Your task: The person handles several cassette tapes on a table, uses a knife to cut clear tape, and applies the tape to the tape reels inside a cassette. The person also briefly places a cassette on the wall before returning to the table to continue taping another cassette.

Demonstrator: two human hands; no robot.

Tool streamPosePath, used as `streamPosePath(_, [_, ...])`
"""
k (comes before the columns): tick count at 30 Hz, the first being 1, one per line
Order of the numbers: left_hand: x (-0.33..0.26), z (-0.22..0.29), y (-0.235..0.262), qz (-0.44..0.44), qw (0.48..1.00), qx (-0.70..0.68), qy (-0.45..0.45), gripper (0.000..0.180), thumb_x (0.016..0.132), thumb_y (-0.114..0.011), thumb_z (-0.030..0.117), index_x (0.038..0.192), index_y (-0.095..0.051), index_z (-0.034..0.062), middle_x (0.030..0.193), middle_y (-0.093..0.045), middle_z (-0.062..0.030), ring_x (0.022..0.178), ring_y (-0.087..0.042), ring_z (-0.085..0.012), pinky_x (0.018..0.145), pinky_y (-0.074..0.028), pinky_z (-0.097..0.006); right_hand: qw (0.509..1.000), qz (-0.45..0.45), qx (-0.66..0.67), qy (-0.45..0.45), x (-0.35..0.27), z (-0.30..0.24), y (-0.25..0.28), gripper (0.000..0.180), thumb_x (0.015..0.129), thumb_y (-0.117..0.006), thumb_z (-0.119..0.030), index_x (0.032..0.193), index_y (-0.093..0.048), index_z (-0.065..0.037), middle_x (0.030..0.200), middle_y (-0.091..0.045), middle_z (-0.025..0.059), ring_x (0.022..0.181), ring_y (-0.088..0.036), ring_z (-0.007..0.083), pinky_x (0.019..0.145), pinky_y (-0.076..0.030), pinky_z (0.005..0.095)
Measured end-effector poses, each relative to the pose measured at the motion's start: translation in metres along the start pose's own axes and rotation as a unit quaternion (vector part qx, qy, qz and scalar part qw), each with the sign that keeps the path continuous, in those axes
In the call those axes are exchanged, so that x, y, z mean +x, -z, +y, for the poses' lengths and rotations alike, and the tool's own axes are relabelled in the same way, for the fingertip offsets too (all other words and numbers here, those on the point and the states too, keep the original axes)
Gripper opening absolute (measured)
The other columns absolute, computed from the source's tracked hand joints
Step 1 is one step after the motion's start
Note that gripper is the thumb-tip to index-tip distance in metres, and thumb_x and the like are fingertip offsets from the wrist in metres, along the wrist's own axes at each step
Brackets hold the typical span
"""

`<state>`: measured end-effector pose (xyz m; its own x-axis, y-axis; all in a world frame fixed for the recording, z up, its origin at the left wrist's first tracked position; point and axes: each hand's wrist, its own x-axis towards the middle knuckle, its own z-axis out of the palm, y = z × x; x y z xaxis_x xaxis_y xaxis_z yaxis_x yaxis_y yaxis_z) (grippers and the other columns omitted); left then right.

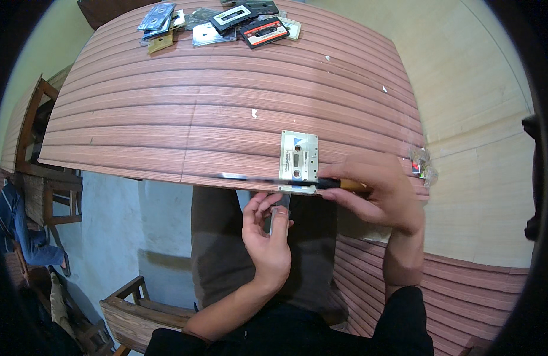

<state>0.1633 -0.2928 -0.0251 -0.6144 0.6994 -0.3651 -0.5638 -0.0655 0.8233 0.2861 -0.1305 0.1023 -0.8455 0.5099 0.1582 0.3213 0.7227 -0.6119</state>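
Note:
My right hand (381,193) is closed around the yellow-and-black handle of a screwdriver (330,183). Its long thin shaft, blurred, points left along the table's front edge and passes over the lower part of a white cassette tape (298,155). That cassette lies flat on the table near the edge, with two reel holes showing. Just below the edge, over my lap, my left hand (268,237) has its fingers curled and its thumb pressed on a thin, greyish clear plastic piece (284,202). Much of that piece is hidden by the fingers.
Several cassettes and clear cases lie at the far side, including a black-and-red cassette (264,32) and a stack of cases (158,18). White scraps (254,113) dot the striped table (137,107). A crumpled clear wrapper (425,163) is at the right edge. A wooden chair (140,314) stands lower left.

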Motion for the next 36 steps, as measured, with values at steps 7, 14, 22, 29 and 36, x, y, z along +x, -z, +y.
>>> streamPosePath(7, [-0.002, -0.001, 0.0, 0.004, 1.0, -0.005, 0.001, 0.047, 0.11, -0.068, 0.002, 0.152, -0.049, -0.0056, 0.137, -0.067, -0.0157, 0.114, -0.066, -0.0146, 0.09, -0.061, -0.029, 0.988, -0.118, -0.097, 0.026, 0.01, -0.006, 0.026, 0.028, 0.092, -0.088, -0.017, 0.118, -0.084, -0.009, 0.078, -0.069, 0.01, 0.069, -0.069, 0.0282, 0.063, -0.05, 0.0406])
streamPosePath(14, [-0.003, -0.004, -0.003, 0.009, 1.0, -0.018, 0.002, 0.041, 0.113, -0.066, 0.009, 0.15, -0.052, -0.0011, 0.132, -0.07, -0.0117, 0.118, -0.068, -0.016, 0.095, -0.062, -0.036, 0.962, -0.131, -0.236, 0.039, 0.01, -0.027, 0.032, 0.023, 0.091, -0.086, -0.016, 0.113, -0.079, -0.012, 0.077, -0.064, 0.0068, 0.066, -0.066, 0.0289, 0.058, -0.049, 0.0441])
streamPosePath(22, [-0.002, 0.003, 0.002, -0.047, 0.988, -0.071, 0.129, 0.026, 0.115, -0.064, 0.022, 0.129, -0.065, 0.0008, 0.122, -0.07, -0.0125, 0.112, -0.071, -0.0211, 0.095, -0.066, -0.042, 0.919, -0.17, -0.354, 0.042, 0.01, -0.057, 0.028, 0.02, 0.094, -0.079, -0.016, 0.111, -0.071, -0.011, 0.076, -0.057, 0.0051, 0.065, -0.067, 0.0275, 0.054, -0.05, 0.0432])
streamPosePath(29, [-0.005, 0.013, -0.001, -0.034, 0.985, -0.071, 0.153, 0.025, 0.115, -0.064, 0.024, 0.128, -0.062, 0.0035, 0.118, -0.07, -0.0117, 0.106, -0.071, -0.0199, 0.08, -0.068, -0.043, 0.916, -0.179, -0.352, 0.072, 0.017, -0.064, 0.028, 0.023, 0.096, -0.076, -0.018, 0.115, -0.07, -0.008, 0.078, -0.061, 0.0056, 0.068, -0.069, 0.0272, 0.055, -0.051, 0.0408])
streamPosePath(36, [-0.015, 0.028, -0.009, -0.046, 0.978, -0.09, 0.183, 0.029, 0.115, -0.06, 0.028, 0.129, -0.061, 0.0022, 0.119, -0.069, -0.013, 0.105, -0.071, -0.0219, 0.079, -0.066, -0.042, 0.955, -0.121, -0.259, 0.074, 0.022, -0.042, -0.02, 0.013, 0.092, -0.072, -0.017, 0.095, -0.073, -0.004, 0.085, -0.074, 0.0129, 0.07, -0.076, 0.032, 0.058, -0.058, 0.0479])
